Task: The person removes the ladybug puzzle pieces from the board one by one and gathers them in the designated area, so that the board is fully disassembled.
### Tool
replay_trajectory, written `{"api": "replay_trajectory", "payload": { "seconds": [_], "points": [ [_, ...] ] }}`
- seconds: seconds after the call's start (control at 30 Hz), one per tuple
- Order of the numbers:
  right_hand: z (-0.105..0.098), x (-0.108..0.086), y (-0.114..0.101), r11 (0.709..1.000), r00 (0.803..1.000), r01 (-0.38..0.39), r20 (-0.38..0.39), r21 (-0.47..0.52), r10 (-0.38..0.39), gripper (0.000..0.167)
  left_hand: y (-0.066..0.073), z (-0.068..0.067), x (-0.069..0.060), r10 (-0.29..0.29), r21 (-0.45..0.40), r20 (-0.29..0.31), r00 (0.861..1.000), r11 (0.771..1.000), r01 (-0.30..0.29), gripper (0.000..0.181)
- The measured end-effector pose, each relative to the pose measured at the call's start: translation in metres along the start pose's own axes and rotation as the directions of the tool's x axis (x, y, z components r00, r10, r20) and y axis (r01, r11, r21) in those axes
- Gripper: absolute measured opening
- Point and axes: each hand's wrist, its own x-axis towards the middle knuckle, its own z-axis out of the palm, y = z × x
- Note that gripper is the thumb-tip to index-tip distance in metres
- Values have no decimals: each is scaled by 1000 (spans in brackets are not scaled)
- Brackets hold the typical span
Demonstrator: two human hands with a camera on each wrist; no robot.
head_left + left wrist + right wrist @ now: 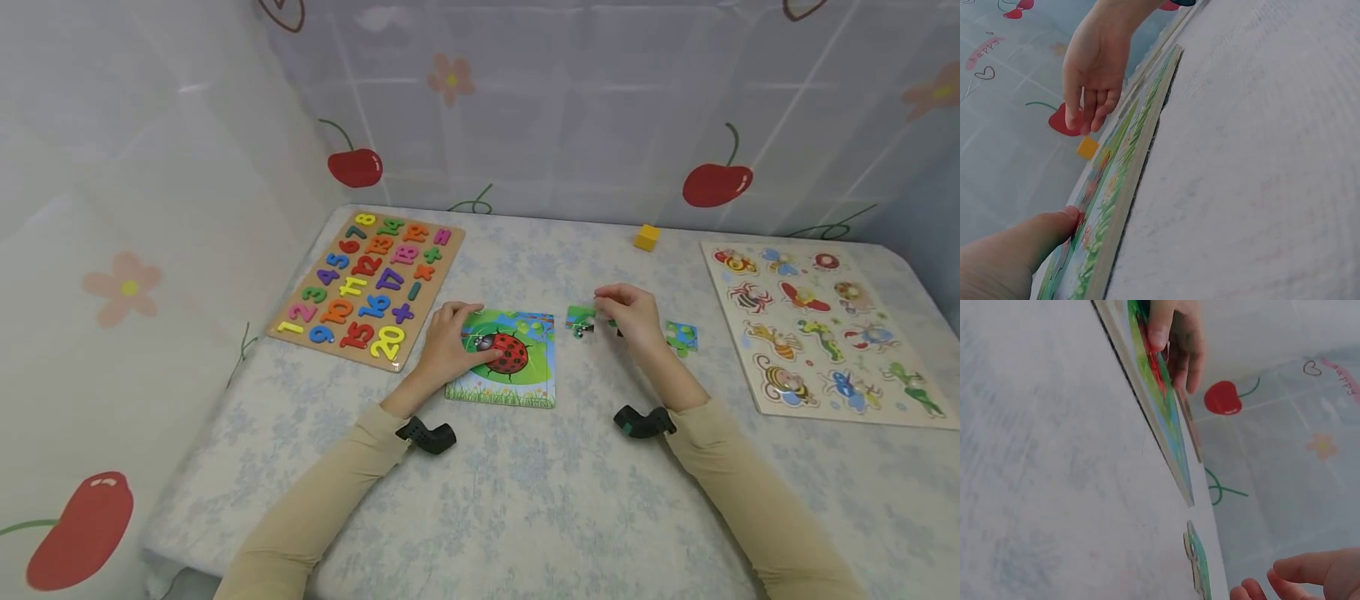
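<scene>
A square ladybug jigsaw board (517, 393) lies flat in the middle of the table. My left hand (450, 340) rests over its left side; the thumb (1054, 228) touches the picture and the other fingers extend by the upper left corner. To the right of the board, my right hand (632, 317) hovers above loose jigsaw pieces, fingers loosely bent. Nothing shows between its fingertips in the left wrist view. One green piece (577, 315) lies left of this hand and another piece (684, 335) right of it. Something dark beneath the hand is mostly hidden.
On the left lies a wooden number board (408, 321) with coloured numerals. A peg board with insect pictures (757, 333) lies at the right. A small yellow block (647, 237) sits near the back edge, before a curtain printed with cherries (716, 183).
</scene>
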Motion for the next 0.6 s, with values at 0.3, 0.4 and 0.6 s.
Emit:
{"api": "replay_trajectory", "payload": {
  "seconds": [0.3, 0.4, 0.6],
  "points": [
    [33, -19, -5, 990, 946, 139, 301, -31, -123, 34, 0, -1, 0, 6, -5, -12, 1000, 1000, -6, 75],
    [42, -25, -3, 984, 934, 167, 330, -56, -140, 36, 0, 0, 0, 1, -5, -6, 1000, 1000, -1, 75],
    [48, -31, 0, 974, 937, 202, 309, -103, -162, 39, -1, 1, 0, -2, 2, -5, 1000, 1000, 2, 75]
  ]
}}
